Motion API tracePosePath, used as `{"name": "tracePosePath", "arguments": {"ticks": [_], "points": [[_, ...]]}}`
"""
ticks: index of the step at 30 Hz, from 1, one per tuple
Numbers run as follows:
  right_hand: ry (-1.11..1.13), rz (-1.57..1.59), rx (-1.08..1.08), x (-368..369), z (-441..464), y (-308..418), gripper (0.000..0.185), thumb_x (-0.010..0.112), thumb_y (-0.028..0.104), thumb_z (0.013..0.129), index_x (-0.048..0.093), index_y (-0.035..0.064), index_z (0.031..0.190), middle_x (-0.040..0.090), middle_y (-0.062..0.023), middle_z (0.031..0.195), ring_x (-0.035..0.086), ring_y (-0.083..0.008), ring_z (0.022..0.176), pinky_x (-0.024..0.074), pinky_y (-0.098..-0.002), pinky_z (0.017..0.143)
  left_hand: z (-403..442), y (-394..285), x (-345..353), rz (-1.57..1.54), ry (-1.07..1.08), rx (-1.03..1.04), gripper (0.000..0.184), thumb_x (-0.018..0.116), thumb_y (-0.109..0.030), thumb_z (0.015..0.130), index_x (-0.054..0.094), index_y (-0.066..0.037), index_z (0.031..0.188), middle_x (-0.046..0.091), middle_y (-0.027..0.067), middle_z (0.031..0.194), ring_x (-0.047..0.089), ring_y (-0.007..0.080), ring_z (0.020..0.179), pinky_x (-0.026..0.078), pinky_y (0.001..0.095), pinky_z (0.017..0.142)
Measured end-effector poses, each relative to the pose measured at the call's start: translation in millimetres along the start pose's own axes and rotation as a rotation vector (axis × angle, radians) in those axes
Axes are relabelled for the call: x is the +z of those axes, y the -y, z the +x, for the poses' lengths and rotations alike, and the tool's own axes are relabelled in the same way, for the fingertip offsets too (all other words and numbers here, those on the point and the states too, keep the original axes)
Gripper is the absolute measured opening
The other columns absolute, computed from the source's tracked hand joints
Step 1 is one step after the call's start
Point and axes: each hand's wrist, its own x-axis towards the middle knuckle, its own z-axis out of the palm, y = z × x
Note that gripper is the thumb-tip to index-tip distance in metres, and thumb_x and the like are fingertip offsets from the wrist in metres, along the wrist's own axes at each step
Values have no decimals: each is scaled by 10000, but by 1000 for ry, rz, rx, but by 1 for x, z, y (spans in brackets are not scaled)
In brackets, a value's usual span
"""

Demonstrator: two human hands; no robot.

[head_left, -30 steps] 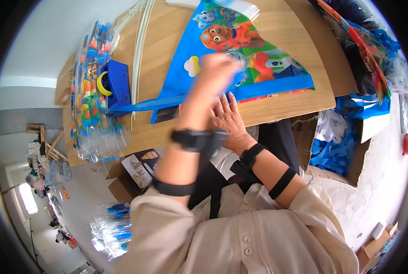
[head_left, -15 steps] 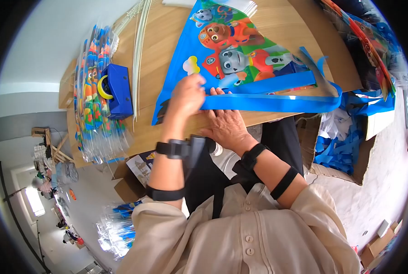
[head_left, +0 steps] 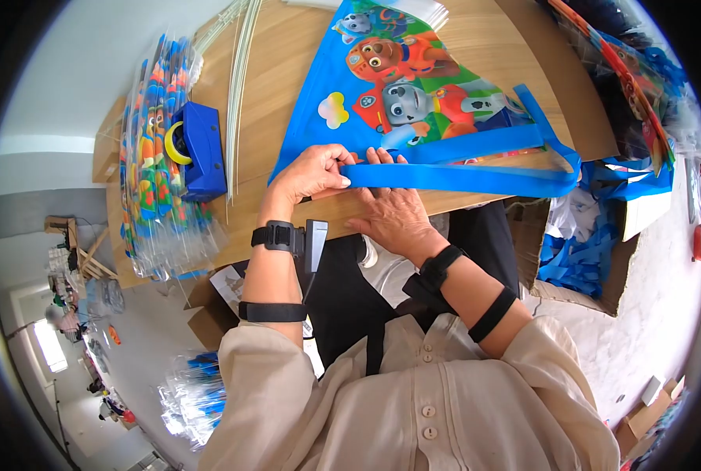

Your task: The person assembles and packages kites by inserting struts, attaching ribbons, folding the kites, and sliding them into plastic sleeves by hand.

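A triangular blue kite (head_left: 311, 129) printed with cartoon dogs lies on the wooden table. Near its lower edge my left hand (head_left: 311, 174) is closed, thumb and fingertips pinching the end of a long blue ribbon (head_left: 468, 178). The ribbon runs right across the table's front edge area and loops back at the kite's right corner. Palm down, my right hand (head_left: 396, 213) rests on the table with fingers stretched out, and the ribbon crosses over them. The kite's lower left corner is hidden behind my left hand.
On the left stand a blue tape dispenser (head_left: 204, 153) with yellow tape and a pile of bagged kites (head_left: 150, 165). Thin white rods (head_left: 242, 86) lie behind. A cardboard box (head_left: 621, 275) of blue scraps stands at right. More bagged items (head_left: 195, 396) sit lower left.
My left hand has moved slightly left and down, from a blurred fist above the ribbon to pinching its end. My right hand has stayed nearly still.
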Motion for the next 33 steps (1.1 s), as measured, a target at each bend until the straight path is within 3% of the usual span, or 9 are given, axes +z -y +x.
{"name": "tracePosePath", "arguments": {"ticks": [11, 18, 22, 24, 25, 26, 28, 29, 33], "points": [[-45, 49, -1, -2, 0, 0, 814, 611, 554, 806, 400, 34, 1397, 211, -236, 1528, 147, -378, 1438, 74, -513, 1174, 10, 12, 0, 126, -88, -88, 113, 688, -40, 791, 583, -6, 813, 594, 51, 660, 559, 129, 599, 428, 308, 516], [-67, 185, 131, -7, 1, -2, 827, 715, 400, 769, 354, -29, 1377, 439, -208, 1362, 394, -374, 1289, 257, -465, 1095, 5, 14, 18, 376, -301, 16, 157, 672, -22, 801, 520, -19, 764, 514, 46, 592, 474, 103, 523, 378, 292, 483], [-122, 654, 424, -30, 12, -1, 698, 746, 191, 768, 379, -41, 1314, 474, -212, 1329, 469, -367, 1207, 378, -457, 1008, -5, -5, 22, 371, -285, -30, 160, 683, -19, 770, 524, 1, 772, 598, 109, 659, 555, 174, 570, 435, 348, 550], [-594, 1610, 532, -28, 23, -3, 796, 718, 116, 806, 243, -65, 1419, 478, -185, 1331, 495, -278, 1201, 466, -385, 921, -5, -4, 22, 342, -269, -20, 150, 669, 10, 775, 520, -4, 769, 600, 96, 658, 546, 157, 554, 428, 331, 538], [-686, 1771, 599, -30, 31, -13, 785, 688, 24, 820, 211, -68, 1436, 538, -155, 1272, 569, -231, 1094, 509, -324, 821, -4, -2, 22, 362, -274, -39, 149, 674, 4, 774, 525, -6, 773, 597, 91, 654, 546, 153, 555, 430, 327, 534], [-703, 1765, 599, -36, 34, -24, 785, 688, 24, 820, 211, -68, 1436, 538, -155, 1272, 569, -231, 1094, 509, -324, 821, -3, -1, 22, 382, -278, -58, 149, 679, -1, 772, 531, -8, 777, 594, 85, 650, 546, 150, 556, 431, 324, 530], [-665, 2290, 826, -49, 31, -51, 746, 666, 37, 837, 231, -61, 1435, 621, -151, 1136, 622, -231, 971, 512, -331, 800, -1, 3, 22, 353, -275, -68, 146, 685, -6, 770, 539, -9, 783, 585, 81, 643, 549, 148, 565, 439, 322, 536], [-669, 2169, 798, -54, 28, -64, 453, 539, 51, 933, 392, -49, 1351, 660, -153, 1030, 642, -249, 903, 520, -363, 831, -1, 3, 21, 317, -280, -90, 144, 690, -10, 767, 548, -11, 789, 575, 78, 637, 552, 146, 573, 446, 319, 542], [-669, 1595, 668, -74, 9, -127, 320, 537, 128, 960, 552, -33, 1236, 681, -104, 993, 628, -176, 870, 508, -296, 765, 1, 6, 20, 360, -279, -93, 146, 701, -14, 759, 559, -10, 793, 560, 72, 629, 558, 143, 586, 461, 314, 553]]}}
